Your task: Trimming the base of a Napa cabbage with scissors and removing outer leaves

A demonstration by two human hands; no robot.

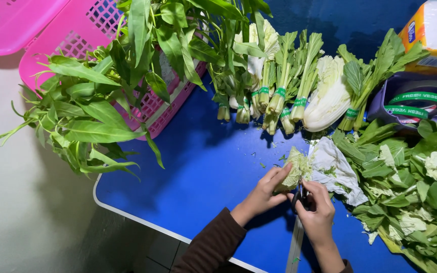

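1. Blue surface (pixel 203 172) with a white edge carries all the produce; a pale floor lies to its left.
2. Two pink baskets (pixel 77 40) sit at the upper left, with long-leafed greens (pixel 87 111) spilling from the nearer one over the surface edge.
3. Loose trimmed leaves (pixel 410 192) are heaped at the right, just beside the hands.
4. Banded bundles of stalked greens (pixel 284 91) and a whole pale cabbage (pixel 330 96) line the far side, well apart from the hands.
5. Cabbage piece (pixel 295 169), pale green, lies near the middle of the surface. Its long axis runs diagonally, from lower left to upper right.
6. Left hand (pixel 264 192) is closed around the lower left end of the cabbage piece, fingers curled over it.
7. Right hand (pixel 315 210) is wrapped around a small dark tool (pixel 302 196), possibly scissors; its type is not clear. The tool touches the piece from the lower right.
8. Both hands are about equally near; the piece lies just beyond and between them.
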